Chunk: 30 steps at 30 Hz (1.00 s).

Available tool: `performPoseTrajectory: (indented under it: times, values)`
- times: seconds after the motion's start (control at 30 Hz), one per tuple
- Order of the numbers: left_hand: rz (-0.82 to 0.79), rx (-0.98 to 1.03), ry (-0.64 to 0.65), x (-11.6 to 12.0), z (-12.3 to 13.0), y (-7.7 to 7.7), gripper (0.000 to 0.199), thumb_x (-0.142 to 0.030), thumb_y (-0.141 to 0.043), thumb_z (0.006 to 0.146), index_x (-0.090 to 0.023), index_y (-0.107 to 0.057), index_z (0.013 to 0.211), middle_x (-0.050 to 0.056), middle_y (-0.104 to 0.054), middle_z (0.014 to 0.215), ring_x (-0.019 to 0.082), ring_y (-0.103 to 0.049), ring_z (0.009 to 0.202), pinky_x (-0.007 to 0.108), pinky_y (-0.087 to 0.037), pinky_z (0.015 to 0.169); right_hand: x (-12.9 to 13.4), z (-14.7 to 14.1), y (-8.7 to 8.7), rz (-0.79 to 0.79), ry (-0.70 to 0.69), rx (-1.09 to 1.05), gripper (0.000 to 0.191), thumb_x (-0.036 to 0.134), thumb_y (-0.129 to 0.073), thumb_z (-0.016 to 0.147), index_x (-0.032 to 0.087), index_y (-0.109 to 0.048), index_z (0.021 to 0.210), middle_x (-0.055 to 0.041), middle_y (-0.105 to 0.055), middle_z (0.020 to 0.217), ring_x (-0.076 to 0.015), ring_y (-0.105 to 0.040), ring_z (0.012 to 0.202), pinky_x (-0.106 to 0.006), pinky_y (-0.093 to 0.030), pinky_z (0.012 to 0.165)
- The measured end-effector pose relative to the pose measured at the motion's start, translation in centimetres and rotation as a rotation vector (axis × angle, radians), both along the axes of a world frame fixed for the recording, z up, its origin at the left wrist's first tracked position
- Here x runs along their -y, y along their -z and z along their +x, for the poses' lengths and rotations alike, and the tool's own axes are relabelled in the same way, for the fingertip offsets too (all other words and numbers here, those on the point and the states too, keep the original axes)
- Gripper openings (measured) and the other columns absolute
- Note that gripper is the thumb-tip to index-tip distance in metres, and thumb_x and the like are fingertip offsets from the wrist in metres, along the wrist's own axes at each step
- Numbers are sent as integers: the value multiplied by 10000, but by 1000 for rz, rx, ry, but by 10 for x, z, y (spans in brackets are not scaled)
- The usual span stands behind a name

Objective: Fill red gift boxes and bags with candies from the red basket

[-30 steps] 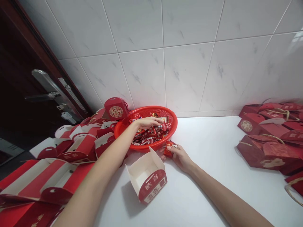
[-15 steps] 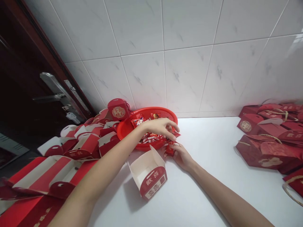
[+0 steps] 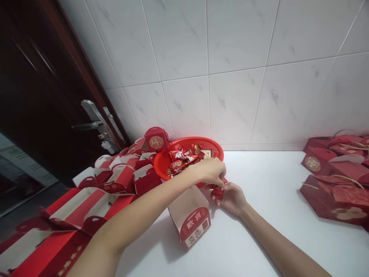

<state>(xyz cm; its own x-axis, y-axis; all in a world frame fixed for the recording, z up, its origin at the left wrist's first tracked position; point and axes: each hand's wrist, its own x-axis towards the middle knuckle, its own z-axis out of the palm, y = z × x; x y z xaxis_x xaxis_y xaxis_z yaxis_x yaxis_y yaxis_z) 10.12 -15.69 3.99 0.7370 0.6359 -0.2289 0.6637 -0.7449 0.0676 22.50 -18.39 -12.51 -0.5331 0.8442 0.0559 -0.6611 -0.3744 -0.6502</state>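
The right hand (image 3: pixel 234 199) is clamping red-wrapped candy (image 3: pixel 217 193) at the near right of the red basket (image 3: pixel 160 164). The left hand (image 3: pixel 212 171) is meeting the right; whether it is pinching anything cannot be told. An open carton (image 3: pixel 196 227) is standing nearer; boxes (image 3: pixel 119 179) are crowding the left.

"Where's the light from?"
"Apparently the right: the box (image 3: pixel 195 227) throws a soft shadow left."
"Bright?"
"The table (image 3: pixel 262 173), yes. The door (image 3: pixel 43 88) is dark, with pale glints. Its far edge looks stretched."
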Motion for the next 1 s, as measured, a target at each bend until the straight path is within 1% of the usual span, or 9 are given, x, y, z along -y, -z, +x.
performPoseTrajectory:
  times: [0.17,0.27,0.33,0.4,0.5,0.63,0.7,0.87,1.0]
  values:
    - [-187,82,94,-2,-11,0,336,-269,-533,931,-162,-720,673,19,-654,567,124,-535,534,256,-367,554,0,-2,1,-64,55,40,284,395,-761,749,161,-692,894,-55,-713,769,-185,-674,599,-233,-465,436]
    - [-321,193,126,-14,-27,-11,331,-330,-559,921,-169,-715,678,15,-686,653,119,-566,596,237,-387,578,0,-5,0,-88,96,91,289,401,-795,755,162,-687,878,-53,-719,776,-157,-654,560,-216,-436,420]
    - [-348,370,62,-27,-43,-24,302,-379,-576,908,-169,-744,771,31,-721,763,139,-616,704,233,-429,644,-1,-6,0,-83,111,110,298,396,-809,741,160,-691,881,-62,-734,818,-146,-641,548,-216,-425,420]
    - [-302,533,-81,-44,-60,-36,356,-447,-562,905,-150,-752,853,60,-728,821,161,-632,754,252,-459,687,-1,-7,0,-69,104,122,302,402,-805,735,161,-696,880,-67,-741,839,-141,-630,544,-229,-440,446]
    - [-216,435,-285,-70,-83,-40,347,-468,-627,839,-152,-752,908,61,-717,802,176,-625,717,264,-461,650,-1,-8,0,-48,79,144,291,421,-788,736,172,-693,851,-58,-738,825,-145,-625,552,-270,-491,528]
    - [-386,-100,-608,-90,-99,-12,387,-450,-886,536,-170,-732,754,73,-698,696,236,-653,675,300,-502,628,0,-9,1,-50,68,165,304,447,-799,712,185,-677,808,-27,-713,744,-155,-624,559,-299,-505,582]
    - [-466,-225,-691,-93,-101,10,449,-416,-937,424,-167,-712,722,83,-688,649,274,-666,658,329,-521,610,0,-9,0,-55,70,175,309,451,-806,704,186,-679,799,-18,-697,702,-158,-622,562,-300,-502,590]
    - [-419,-135,-649,-97,-103,54,471,-262,-941,313,-167,-674,688,48,-667,620,265,-653,656,306,-523,587,1,-10,-1,-60,69,179,307,440,-814,695,178,-683,789,-12,-693,717,-157,-625,571,-307,-504,612]
    - [-385,109,-601,-106,-108,63,502,-180,-853,458,-184,-696,935,44,-711,831,245,-669,749,288,-540,638,1,-11,0,-53,73,165,281,414,-809,706,180,-687,806,-20,-712,769,-156,-625,583,-313,-505,626]
